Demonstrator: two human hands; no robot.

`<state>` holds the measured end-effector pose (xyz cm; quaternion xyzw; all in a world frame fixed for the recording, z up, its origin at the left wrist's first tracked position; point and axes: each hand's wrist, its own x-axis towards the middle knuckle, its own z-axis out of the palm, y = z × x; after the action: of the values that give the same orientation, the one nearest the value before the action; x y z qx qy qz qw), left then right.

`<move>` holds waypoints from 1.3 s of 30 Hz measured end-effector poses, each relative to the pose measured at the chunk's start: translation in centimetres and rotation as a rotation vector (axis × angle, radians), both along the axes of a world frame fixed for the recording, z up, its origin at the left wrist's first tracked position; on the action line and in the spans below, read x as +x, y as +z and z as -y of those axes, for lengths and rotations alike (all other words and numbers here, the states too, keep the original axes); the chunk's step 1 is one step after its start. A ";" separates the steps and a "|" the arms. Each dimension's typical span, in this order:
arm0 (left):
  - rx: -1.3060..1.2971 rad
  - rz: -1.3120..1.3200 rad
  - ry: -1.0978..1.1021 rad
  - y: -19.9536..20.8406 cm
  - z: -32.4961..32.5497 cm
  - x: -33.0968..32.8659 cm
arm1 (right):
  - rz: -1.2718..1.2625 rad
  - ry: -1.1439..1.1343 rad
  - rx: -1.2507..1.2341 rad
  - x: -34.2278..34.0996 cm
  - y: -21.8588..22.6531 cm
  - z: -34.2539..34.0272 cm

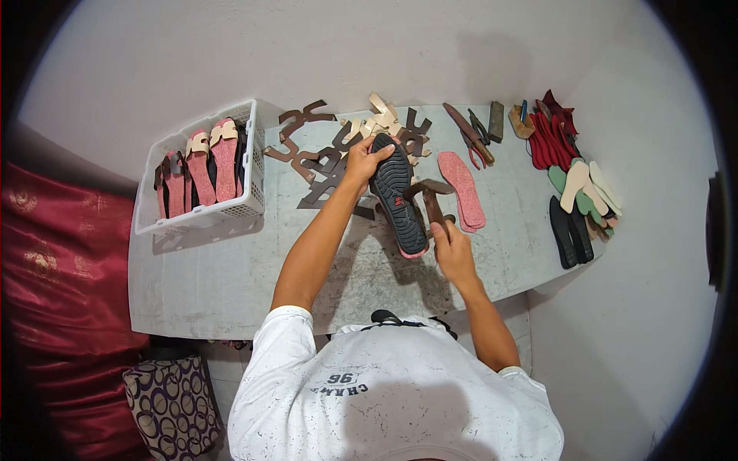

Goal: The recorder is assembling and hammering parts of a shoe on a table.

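My left hand (364, 161) is closed on the far end of a sandal (393, 192), holding it raised and tilted with its ridged black sole facing up. A bit of pink shows along the sandal's near end. In my right hand (455, 253) is a hammer (433, 206), gripped by its handle. The hammer's dark head lies right beside the sole's right edge; whether they touch I cannot tell. Pink insoles (461, 188) lie stacked on the table to the right of the hammer. Behind the sandal are cut strap pieces (332, 159) in brown, black and beige.
A white plastic basket (254, 165) at the left holds several pink-topped sandals. Pliers (474, 154), a long brown-handled tool (467, 127) and a dark block (496, 121) lie toward the back right. Red pieces (547, 142), pale insoles (573, 186) and black soles (565, 234) crowd the table's right end.
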<state>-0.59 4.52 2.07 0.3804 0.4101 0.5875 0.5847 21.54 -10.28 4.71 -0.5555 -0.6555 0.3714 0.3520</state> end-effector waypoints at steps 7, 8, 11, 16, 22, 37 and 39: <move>-0.056 -0.009 -0.005 0.3 0.2 0.2 | -0.335 0.062 0.102 -0.6 4.9 0.7; -0.070 0.001 -0.003 0.5 0.1 0.4 | -0.369 0.057 0.180 -1.0 5.1 0.6; -0.078 0.004 0.002 0.7 0.2 0.6 | -0.059 -0.004 0.204 -1.3 1.8 0.0; -0.089 -0.019 0.004 0.8 -0.3 0.6 | 0.023 -0.040 0.079 -1.2 -0.5 -0.7; -0.184 0.099 -0.015 1.5 0.1 0.4 | -0.124 0.012 0.037 0.3 3.6 -0.7; -0.168 0.132 0.018 -0.6 0.5 1.2 | -0.048 0.001 -0.003 1.4 3.3 -0.1; -0.183 0.137 0.038 -0.9 0.7 1.0 | -0.141 0.013 -0.019 0.8 5.8 0.6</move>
<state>0.41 3.84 1.17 0.2765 0.4282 0.5834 0.6323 22.29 -10.89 10.47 -0.5270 -0.6290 0.4180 0.3896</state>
